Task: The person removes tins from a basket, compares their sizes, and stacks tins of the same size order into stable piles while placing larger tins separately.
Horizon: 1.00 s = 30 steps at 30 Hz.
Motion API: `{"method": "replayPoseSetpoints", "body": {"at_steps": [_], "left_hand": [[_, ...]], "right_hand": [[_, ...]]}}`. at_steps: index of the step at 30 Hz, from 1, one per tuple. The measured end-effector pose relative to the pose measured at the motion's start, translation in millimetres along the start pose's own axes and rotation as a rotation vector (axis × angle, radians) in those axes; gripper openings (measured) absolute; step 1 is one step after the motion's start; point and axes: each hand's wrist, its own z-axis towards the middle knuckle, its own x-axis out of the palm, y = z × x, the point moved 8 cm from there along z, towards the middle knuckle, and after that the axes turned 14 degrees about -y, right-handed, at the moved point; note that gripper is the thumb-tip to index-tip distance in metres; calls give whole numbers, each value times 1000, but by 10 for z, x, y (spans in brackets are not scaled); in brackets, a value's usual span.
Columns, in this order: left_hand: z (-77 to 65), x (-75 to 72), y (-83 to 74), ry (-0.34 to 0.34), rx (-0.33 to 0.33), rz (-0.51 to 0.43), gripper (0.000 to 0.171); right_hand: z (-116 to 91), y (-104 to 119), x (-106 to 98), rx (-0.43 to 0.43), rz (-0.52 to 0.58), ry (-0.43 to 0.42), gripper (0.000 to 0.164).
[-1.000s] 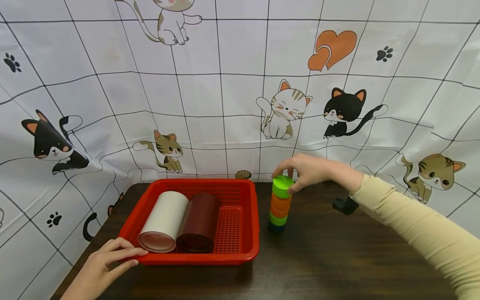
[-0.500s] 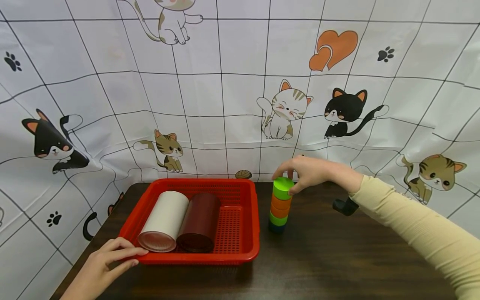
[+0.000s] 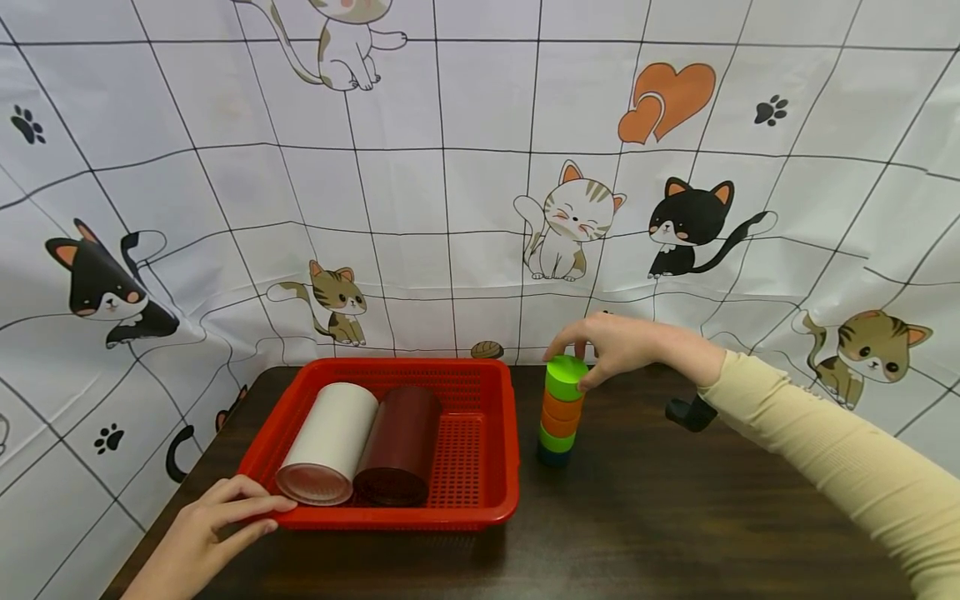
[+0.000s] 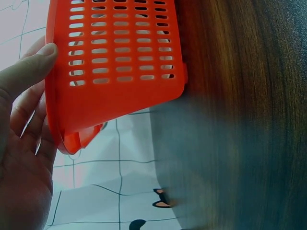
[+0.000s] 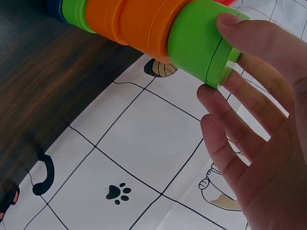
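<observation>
A stack of small round containers (image 3: 561, 408) stands upright on the dark wooden table (image 3: 675, 517), dark blue at the bottom, then green, orange and green on top. My right hand (image 3: 611, 343) pinches the top green container (image 5: 194, 40) from above, thumb on one side and fingertips on the other. A red slotted plastic basket (image 3: 491, 513) sits left of the stack. My left hand (image 3: 213, 529) grips its near left corner, the thumb (image 4: 36, 69) against the outer wall and the fingers over the rim. Inside the basket lie a white cylinder (image 3: 330, 437) and a dark red cylinder (image 3: 401, 442), side by side.
A white sheet with printed cats (image 3: 480, 208) and grid lines hangs behind the table and along its left side. The basket's right wall stands close to the stack. Bare tabletop shows in front of the basket and to the right.
Almost nothing differs. The right hand and the top of the stack sit very slightly lower in the head view than a second ago; the left hand and basket stay in place.
</observation>
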Motion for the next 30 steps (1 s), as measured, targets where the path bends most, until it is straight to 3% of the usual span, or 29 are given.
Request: {"method": "replayPoseSetpoints", "body": {"at_steps": [9,30], "left_hand": [[1,20,14,14,-30,-6,56],[4,6,3,11,-27,2,55]], "right_hand": [[-11,-4,12,-4,3,9,49],[13,16,19,31,-17,49,53]]}}
